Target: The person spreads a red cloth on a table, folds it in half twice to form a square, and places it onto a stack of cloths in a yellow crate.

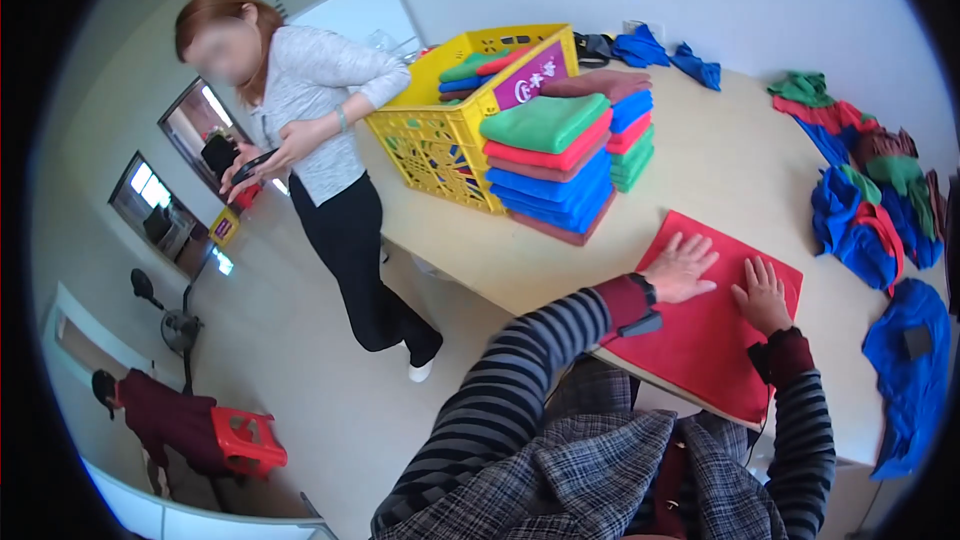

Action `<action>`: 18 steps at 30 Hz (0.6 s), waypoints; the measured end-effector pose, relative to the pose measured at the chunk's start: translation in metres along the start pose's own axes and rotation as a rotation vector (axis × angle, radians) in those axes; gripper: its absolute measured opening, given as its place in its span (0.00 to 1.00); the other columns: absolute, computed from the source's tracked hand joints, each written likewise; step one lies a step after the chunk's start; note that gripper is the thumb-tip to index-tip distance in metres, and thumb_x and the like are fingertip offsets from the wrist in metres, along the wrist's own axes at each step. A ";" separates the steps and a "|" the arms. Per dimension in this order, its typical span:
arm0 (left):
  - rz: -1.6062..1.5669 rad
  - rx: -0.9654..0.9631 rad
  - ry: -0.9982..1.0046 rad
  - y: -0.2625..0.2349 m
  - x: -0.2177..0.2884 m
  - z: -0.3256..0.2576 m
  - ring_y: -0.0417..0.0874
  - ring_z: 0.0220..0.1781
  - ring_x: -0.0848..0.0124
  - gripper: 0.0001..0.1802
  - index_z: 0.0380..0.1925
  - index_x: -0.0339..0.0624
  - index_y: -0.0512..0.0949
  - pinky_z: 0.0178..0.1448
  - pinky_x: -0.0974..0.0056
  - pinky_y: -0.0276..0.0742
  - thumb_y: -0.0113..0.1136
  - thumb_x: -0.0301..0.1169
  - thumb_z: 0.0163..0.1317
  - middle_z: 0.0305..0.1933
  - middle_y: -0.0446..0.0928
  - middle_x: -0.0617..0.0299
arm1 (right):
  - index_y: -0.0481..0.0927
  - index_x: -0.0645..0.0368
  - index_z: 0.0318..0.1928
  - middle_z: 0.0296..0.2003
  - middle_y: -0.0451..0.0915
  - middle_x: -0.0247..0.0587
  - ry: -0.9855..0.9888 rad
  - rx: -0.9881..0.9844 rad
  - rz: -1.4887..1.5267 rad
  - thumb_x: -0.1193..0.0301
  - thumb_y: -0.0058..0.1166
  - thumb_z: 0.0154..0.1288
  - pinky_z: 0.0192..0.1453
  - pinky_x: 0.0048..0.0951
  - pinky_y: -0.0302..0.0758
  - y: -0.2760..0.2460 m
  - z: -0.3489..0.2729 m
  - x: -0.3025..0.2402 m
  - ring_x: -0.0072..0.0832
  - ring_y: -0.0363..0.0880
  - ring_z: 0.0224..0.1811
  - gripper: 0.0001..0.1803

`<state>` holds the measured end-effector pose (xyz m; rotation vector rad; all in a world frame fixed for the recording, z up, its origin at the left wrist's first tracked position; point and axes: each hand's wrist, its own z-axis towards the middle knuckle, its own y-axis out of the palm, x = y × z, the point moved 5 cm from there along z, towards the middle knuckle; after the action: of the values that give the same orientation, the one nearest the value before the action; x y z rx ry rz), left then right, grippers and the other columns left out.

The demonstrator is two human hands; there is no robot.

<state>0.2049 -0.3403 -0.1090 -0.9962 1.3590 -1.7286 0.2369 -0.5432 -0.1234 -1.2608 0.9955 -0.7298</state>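
Observation:
A red cloth [690, 340] lies spread flat on the pale table, its near edge at the table's front edge. My left hand [680, 268] rests palm down on its far left part, fingers spread. On the right part of the same cloth lies my right hand [763, 297], also flat with fingers stretched out. Neither hand grips anything. Just beyond my left hand stands a stack of folded cloths [550, 165] in green, red, brown and blue. Behind it is a second folded stack [628, 125].
A yellow plastic crate [440, 140] holding folded cloths stands at the table's far left. Crumpled cloths [860, 225] lie along the right side, with a blue cloth [908, 370] nearest. A person [320, 110] stands left of the table holding a phone; another sits near a red stool [248, 440].

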 end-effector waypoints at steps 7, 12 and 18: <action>-0.083 -0.032 -0.080 0.014 -0.016 0.029 0.46 0.84 0.51 0.40 0.75 0.45 0.61 0.82 0.38 0.37 0.42 0.59 0.74 0.82 0.52 0.48 | 0.56 0.52 0.78 0.79 0.53 0.46 0.001 0.039 -0.067 0.46 0.46 0.74 0.82 0.54 0.46 0.023 0.037 0.001 0.48 0.43 0.83 0.40; -0.050 0.019 -0.173 0.007 -0.051 0.030 0.46 0.84 0.51 0.39 0.76 0.47 0.61 0.82 0.37 0.38 0.42 0.59 0.74 0.82 0.52 0.49 | 0.55 0.52 0.78 0.79 0.53 0.44 0.087 0.079 -0.069 0.47 0.45 0.75 0.82 0.51 0.45 0.028 0.042 0.061 0.46 0.44 0.82 0.39; -0.042 0.045 -0.226 0.008 -0.065 0.030 0.45 0.84 0.50 0.38 0.76 0.48 0.60 0.82 0.37 0.38 0.43 0.58 0.73 0.82 0.51 0.48 | 0.55 0.53 0.78 0.79 0.54 0.44 0.182 0.111 -0.119 0.50 0.43 0.77 0.82 0.49 0.46 0.035 0.037 0.092 0.47 0.45 0.82 0.37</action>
<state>0.2613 -0.2976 -0.1211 -1.1633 1.1583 -1.6142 0.3064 -0.6022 -0.1753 -1.1796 1.0180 -0.9937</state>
